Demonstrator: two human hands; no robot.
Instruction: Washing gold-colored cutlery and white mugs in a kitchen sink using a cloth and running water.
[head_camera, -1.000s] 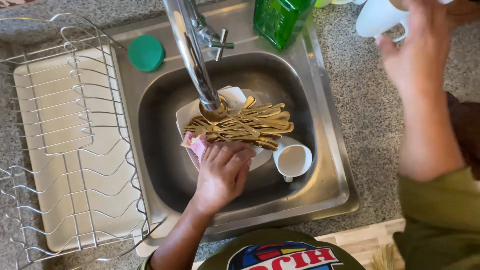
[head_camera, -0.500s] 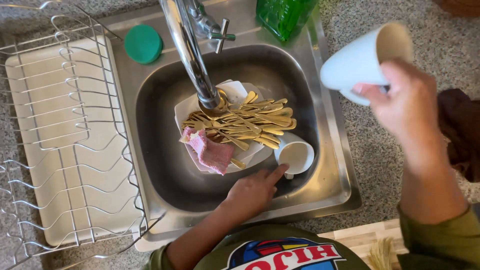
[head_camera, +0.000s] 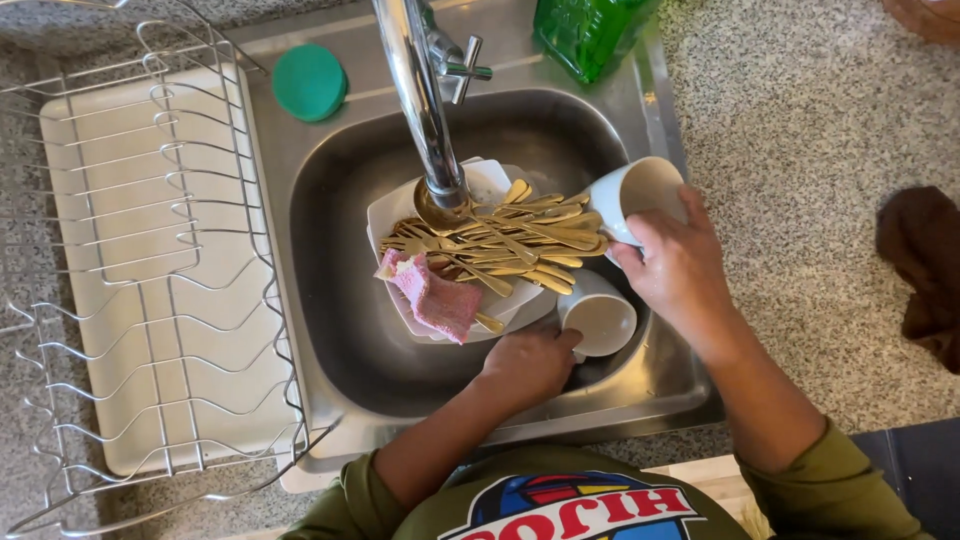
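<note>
In the steel sink (head_camera: 330, 300), white square plates (head_camera: 395, 215) carry a heap of gold cutlery (head_camera: 500, 240) and a pink sponge cloth (head_camera: 435, 298). My right hand (head_camera: 675, 265) grips a white cup (head_camera: 635, 195), tilted on its side over the sink's right part, mouth facing up and right. My left hand (head_camera: 525, 362) rests at the sink's front, fingertips touching the rim of a second white cup (head_camera: 600, 318) that stands in the basin beside the plates.
The chrome tap (head_camera: 425, 110) arches over the plates. A wire dish rack (head_camera: 150, 250) on a cream tray sits left of the sink. A green round lid (head_camera: 308, 82) and a green bottle (head_camera: 585, 35) stand behind the sink. A brown cloth (head_camera: 925, 270) lies on the speckled counter.
My right hand brought the white cup down from above the counter into the sink. My left hand left the sponge cloth and moved right to the standing cup.
</note>
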